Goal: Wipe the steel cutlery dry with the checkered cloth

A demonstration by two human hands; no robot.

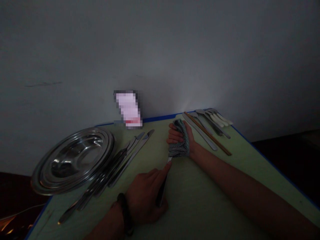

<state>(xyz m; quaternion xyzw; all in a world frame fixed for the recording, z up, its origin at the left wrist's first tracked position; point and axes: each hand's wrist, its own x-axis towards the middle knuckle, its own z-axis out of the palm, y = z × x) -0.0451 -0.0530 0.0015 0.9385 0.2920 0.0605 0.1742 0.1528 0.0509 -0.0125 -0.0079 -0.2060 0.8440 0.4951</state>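
Grey-green patterned cloth [178, 150], mid-frame in the head view, sits bunched in the curled fingers of the right hand [176, 135], around one end of a slim metal utensil [162, 190]; the left hand [144, 193], lower centre, has its fingers closed on the handle. This piece looks unfinished. Silver cutlery [120, 164] lies centre-left on the pale green counter [202, 206], brown chopsticks [210, 135] and white-handled utensils [217, 120] centre-right; which group is done, I cannot tell.

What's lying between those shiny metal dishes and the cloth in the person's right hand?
In the head view, a group of metal cutlery lies beside the dishes, then a stretch of green tabletop before the cloth.
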